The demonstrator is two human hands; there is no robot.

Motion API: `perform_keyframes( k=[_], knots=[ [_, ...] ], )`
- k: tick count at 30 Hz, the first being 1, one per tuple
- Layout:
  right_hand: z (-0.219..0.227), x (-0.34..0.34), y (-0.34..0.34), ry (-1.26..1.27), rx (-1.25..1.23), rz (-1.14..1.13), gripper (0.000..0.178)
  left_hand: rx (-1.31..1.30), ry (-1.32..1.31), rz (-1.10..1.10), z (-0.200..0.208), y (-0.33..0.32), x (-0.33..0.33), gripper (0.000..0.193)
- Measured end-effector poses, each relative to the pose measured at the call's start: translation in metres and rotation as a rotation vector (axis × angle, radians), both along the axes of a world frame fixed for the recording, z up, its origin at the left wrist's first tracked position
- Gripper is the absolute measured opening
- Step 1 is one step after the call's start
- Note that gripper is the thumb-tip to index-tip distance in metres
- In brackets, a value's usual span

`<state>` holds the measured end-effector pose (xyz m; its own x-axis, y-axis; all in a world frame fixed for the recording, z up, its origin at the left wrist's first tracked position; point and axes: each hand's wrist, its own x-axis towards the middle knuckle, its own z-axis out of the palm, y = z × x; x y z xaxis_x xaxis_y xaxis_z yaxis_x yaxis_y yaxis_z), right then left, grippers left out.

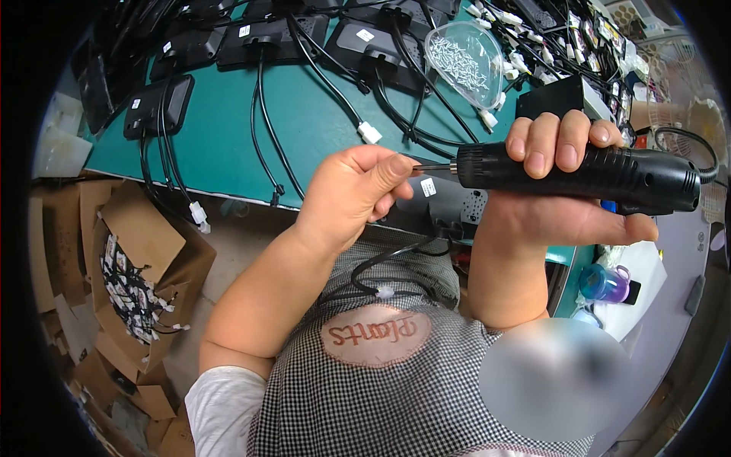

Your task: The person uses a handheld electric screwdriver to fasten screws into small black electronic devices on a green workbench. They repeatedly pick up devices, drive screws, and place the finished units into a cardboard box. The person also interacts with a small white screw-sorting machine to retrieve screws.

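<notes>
My right hand (560, 175) is wrapped around a black electric screwdriver (624, 177), held level with its bit (432, 167) pointing left. The thumb and forefinger of my left hand (346, 186) are pinched together at the bit's tip; anything small between them is hidden. Below the screwdriver, at the table's near edge, lies a black flat device housing (407, 204) with a white label, partly covered by my hands. From it a black cable (365, 268) with a white connector hangs over my checked apron.
Several black display-like units (270, 39) with cables cover the far part of the green table (221, 107). A clear tray (491, 91) holds silver screws, beside a heap of wired connectors (548, 46). Cardboard boxes (145, 228) stand at lower left; a blue-purple cup (601, 283) is at right.
</notes>
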<state>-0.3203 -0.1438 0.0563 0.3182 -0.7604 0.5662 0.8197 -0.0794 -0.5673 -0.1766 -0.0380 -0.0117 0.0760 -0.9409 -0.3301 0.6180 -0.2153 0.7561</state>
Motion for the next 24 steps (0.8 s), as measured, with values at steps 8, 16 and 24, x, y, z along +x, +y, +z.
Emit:
perform_keyframes(
  k=[8, 16, 24],
  knots=[
    [0.001, -0.003, -0.001, -0.001, 0.018, 0.069, 0.074, -0.075, 0.138, -0.067, 0.005, 0.003, -0.007, 0.036],
    [-0.002, -0.001, -0.006, 0.014, 0.005, 0.153, 0.078, -0.256, -0.436, 0.003, 0.007, 0.008, -0.007, 0.031],
    [-0.024, 0.012, -0.017, 0.059, -0.185, 0.126, 0.099, -0.465, -1.219, 0.185, 0.003, 0.02, 0.019, 0.03]
  ],
)
